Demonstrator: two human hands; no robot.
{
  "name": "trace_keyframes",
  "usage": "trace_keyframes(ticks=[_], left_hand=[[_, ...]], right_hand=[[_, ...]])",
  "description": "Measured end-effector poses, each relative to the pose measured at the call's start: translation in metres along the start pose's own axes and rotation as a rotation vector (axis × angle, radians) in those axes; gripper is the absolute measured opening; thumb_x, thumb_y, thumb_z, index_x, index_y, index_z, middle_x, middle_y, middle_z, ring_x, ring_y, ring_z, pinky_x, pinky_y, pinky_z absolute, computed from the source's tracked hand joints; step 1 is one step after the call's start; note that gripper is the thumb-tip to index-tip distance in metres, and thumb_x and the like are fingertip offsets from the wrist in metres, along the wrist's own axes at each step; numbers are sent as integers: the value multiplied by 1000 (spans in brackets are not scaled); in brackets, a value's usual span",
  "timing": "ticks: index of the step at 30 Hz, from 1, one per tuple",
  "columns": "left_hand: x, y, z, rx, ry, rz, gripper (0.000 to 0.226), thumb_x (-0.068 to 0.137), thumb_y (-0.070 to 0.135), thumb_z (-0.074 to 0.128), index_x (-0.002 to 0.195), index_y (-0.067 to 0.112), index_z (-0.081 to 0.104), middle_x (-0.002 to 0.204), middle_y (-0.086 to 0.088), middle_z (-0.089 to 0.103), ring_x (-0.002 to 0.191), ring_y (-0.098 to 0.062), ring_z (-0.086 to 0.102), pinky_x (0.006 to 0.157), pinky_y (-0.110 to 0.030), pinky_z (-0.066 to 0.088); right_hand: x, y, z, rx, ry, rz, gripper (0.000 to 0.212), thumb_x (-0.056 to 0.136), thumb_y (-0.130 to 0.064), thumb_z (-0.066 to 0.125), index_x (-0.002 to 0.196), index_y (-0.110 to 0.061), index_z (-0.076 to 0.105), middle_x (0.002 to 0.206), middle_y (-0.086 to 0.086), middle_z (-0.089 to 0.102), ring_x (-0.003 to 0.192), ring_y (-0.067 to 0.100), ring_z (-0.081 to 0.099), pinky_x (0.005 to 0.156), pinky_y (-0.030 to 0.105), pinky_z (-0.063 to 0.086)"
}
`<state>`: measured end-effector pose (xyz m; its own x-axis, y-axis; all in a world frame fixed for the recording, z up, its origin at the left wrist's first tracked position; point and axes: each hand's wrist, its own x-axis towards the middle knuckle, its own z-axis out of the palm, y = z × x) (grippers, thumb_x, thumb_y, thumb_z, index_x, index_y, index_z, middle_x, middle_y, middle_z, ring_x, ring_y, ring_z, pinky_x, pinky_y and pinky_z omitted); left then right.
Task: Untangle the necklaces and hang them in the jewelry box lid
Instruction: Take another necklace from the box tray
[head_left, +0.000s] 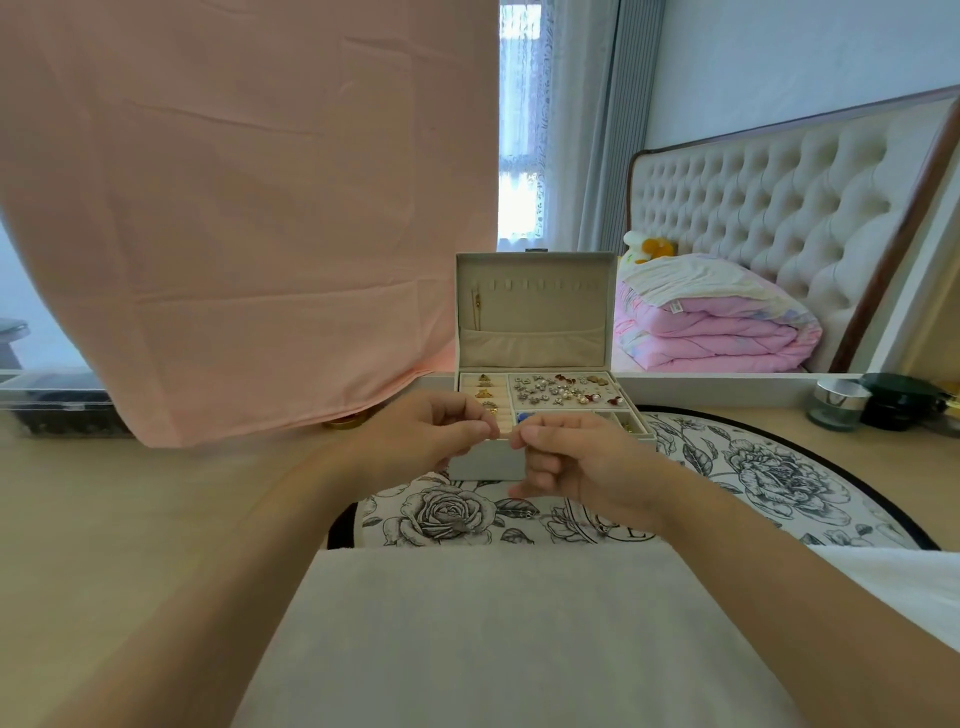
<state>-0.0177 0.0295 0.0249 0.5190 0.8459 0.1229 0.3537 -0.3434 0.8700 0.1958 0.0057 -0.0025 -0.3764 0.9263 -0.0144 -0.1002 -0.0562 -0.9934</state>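
1. Both hands are up in front of the open jewelry box (488, 464), which is sitting at the back edge of the floral mat (779, 478), toward the far edge of the tabletop (156, 493).
2. The left hand (436, 436) and right hand (571, 467) are both curled, fingertips almost meeting and pinching what I'm guessing is a fine silver chain (527, 514). It's too thin to see between them; only a glint is showing on the mat below.
3. One gold necklace (475, 306) is already hanging at the left end of the lid (535, 332), and the rest of the hooks (540, 285) are looking bare.
4. So I'm reading this as the untangling or clasp-fiddling step.
5. The next move is calling for lifting the chain over the earring tray (563, 391) and looping it onto a free hook without snagging.
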Motion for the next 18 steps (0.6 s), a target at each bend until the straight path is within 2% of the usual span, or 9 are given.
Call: trace_keyframes(ticks=[3, 5, 6, 8, 10, 12, 15, 18], left_hand=[[-4, 0, -11, -86, -108, -39, 24, 101, 24, 57, 86, 14, 73, 59, 5, 32, 51, -11, 29, 49, -21, 24], [-5, -2, -18, -220, -153, -34, 25, 97, 29, 58, 78, 18, 70, 62, 2, 26, 53, -14, 24, 50, -24, 19], [-5, -3, -21, -288, -151, -28, 25, 95, 31, 56, 76, 18, 66, 63, 1, 25, 53, -14, 25, 50, -25, 18], [-5, -5, -24, -432, -126, -25, 23, 92, 30, 53, 75, 17, 59, 64, 1, 27, 52, -15, 27, 50, -25, 19], [-5, -6, -24, -576, -108, -24, 22, 91, 30, 52, 75, 16, 55, 64, 2, 30, 52, -14, 30, 48, -24, 25], [-3, -6, -22, -730, -107, -4, 21, 92, 28, 53, 75, 16, 54, 65, 2, 31, 51, -12, 33, 47, -23, 30], [6, -1, -22, -962, -96, 50, 20, 95, 26, 54, 78, 15, 55, 65, 3, 32, 51, -10, 33, 46, -22, 32], [24, 13, -30, -1002, -11, 73, 22, 96, 23, 50, 78, 14, 57, 65, 2, 33, 53, -11, 36, 48, -21, 34]], right_hand=[[-3, -6, -3, 99, -66, -6, 28, 102, -16, 44, 80, -9, 59, 60, 3, 33, 55, 18, 38, 92, 55, 54], [-3, -9, -3, 160, -77, -12, 25, 98, -22, 48, 77, -13, 56, 61, 2, 29, 54, 17, 35, 74, 44, 57], [-3, -11, -3, 165, -68, -5, 23, 96, -25, 51, 76, -14, 55, 62, 1, 28, 52, 16, 33, 63, 37, 52], [-3, -16, -3, 90, -24, 14, 22, 93, -30, 52, 76, -16, 53, 62, -1, 28, 49, 13, 26, 47, 26, 34], [-2, -21, -4, -35, 17, -7, 23, 95, -33, 53, 78, -17, 54, 62, -3, 31, 49, 11, 22, 44, 24, 20], [0, -26, -4, -142, 25, -56, 27, 96, -35, 58, 76, -17, 55, 61, -3, 33, 49, 11, 22, 46, 25, 17], [5, -42, -2, -262, -2, -130, 25, 88, -37, 71, 73, -18, 64, 62, -1, 38, 49, 13, 28, 50, 28, 24], [14, -67, -6, -329, 66, -182, 21, 84, -36, 71, 82, -15, 71, 62, 0, 45, 50, 15, 35, 52, 30, 31]])
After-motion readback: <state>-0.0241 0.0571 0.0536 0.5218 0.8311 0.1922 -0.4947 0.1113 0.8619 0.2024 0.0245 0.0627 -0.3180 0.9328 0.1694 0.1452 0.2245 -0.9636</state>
